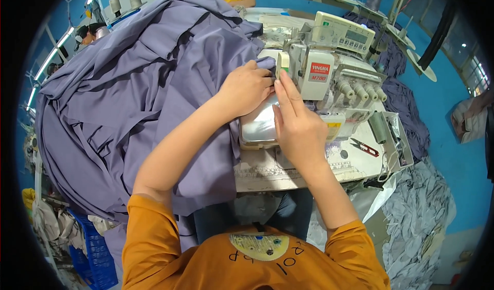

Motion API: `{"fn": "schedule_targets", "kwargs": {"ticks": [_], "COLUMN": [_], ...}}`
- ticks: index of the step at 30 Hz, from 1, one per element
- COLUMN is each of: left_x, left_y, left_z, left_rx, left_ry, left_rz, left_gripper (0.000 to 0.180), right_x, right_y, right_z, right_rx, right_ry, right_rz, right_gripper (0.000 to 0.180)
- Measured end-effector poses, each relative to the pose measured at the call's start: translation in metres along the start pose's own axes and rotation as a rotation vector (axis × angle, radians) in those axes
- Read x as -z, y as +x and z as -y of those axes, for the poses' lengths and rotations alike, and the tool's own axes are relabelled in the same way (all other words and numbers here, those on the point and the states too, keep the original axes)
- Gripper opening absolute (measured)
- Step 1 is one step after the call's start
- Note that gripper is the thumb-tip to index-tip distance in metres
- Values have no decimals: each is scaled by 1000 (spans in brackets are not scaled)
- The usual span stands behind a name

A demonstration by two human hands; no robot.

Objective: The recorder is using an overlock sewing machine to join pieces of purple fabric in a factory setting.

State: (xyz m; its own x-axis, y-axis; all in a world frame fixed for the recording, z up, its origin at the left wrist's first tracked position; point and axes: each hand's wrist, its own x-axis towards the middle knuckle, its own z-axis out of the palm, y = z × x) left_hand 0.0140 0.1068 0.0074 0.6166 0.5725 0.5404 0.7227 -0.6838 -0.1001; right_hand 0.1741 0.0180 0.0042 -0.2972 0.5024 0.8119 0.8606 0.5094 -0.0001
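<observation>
LH [247,89] curled; RH [303,130] pointing fwd

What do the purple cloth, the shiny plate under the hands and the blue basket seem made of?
Cloth: matte woven or knit textile, fibre unclear; it drapes in soft folds. Plate: likely polished metal, given its silvery glare. Basket: probably moulded plastic, uniformly coloured with regular openings.

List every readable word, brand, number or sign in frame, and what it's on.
I don't transcribe wording or brands; locations only:
Red label, legible: overlock machine's white front cover.
Large dark characters, legible, upside down: orange shirt, around a yellow half-round print.
Control panel with display: too small to read.
Yellow label, machine's lower front: too small.
Ruler-like scale, worktable: too small.
</observation>
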Motion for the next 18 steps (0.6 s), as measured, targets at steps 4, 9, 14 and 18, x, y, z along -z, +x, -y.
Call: {"fn": "schedule_targets", "kwargs": {"ticks": [4, 9, 14, 18], "left_x": [-8, 26, 34, 37], "left_y": [4, -23, -82, -147], "left_z": [9, 15, 37, 60], "left_rx": [50, 216, 527, 684], "left_ry": [-3, 48, 221, -168], "left_rz": [-51, -53, -395, 94], "left_gripper": [22, 38, 57, 32], "right_x": [8, 13, 10, -5], "right_y": [-5, -46, -68, -75], "right_z": [9, 25, 51, 74], "right_rx": [-37, -13, -191, -308], "right_ry": [19, 473, 689, 898], "right_rz": [61, -1, 69, 330], "right_gripper": [34, 18, 12, 32]}}
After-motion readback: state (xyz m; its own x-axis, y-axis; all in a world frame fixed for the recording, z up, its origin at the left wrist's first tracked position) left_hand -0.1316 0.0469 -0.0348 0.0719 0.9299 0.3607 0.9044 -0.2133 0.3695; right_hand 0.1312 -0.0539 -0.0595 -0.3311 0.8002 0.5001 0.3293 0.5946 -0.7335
